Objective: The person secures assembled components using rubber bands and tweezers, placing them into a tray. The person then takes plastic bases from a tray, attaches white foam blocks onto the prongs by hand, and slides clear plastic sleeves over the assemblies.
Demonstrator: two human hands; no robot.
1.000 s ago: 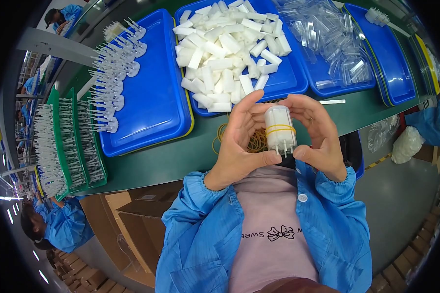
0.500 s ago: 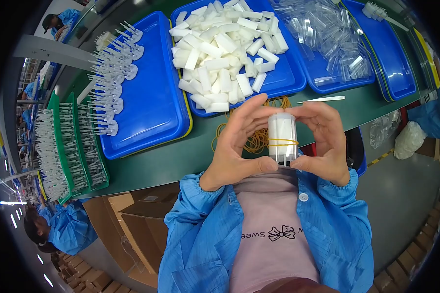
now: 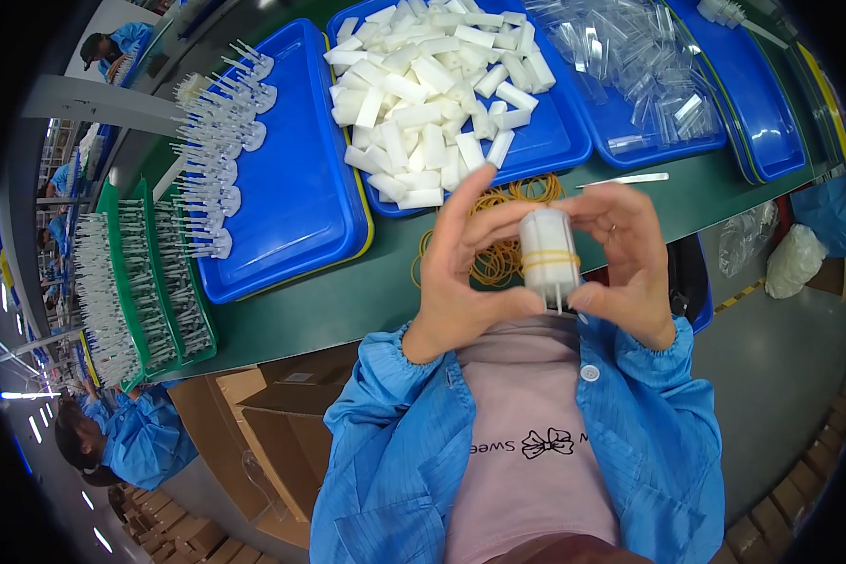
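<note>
Both my hands hold up a bundle of white plastic pieces [image 3: 548,254] bound by a yellow rubber band, in front of my chest. My left hand [image 3: 465,273] grips its left side and bottom with thumb and fingers. My right hand [image 3: 625,258] clasps its right side; a ring shows on one finger. Behind the bundle, a heap of yellow rubber bands [image 3: 498,249] lies on the green table [image 3: 348,301]. A blue tray [image 3: 545,141] heaped with several white plastic pieces [image 3: 432,94] stands just beyond.
A blue tray [image 3: 301,207] at left carries white pronged parts [image 3: 221,150] along its far side. Green racks [image 3: 136,282] of thin parts stand further left. Right trays hold clear plastic sleeves [image 3: 639,75]. Cardboard boxes [image 3: 254,423] sit below the table. Another person in blue [image 3: 122,437] works lower left.
The bundle and both hands stayed in front of my chest; the bundle has shifted slightly lower and my fingers have re-gripped around it.
</note>
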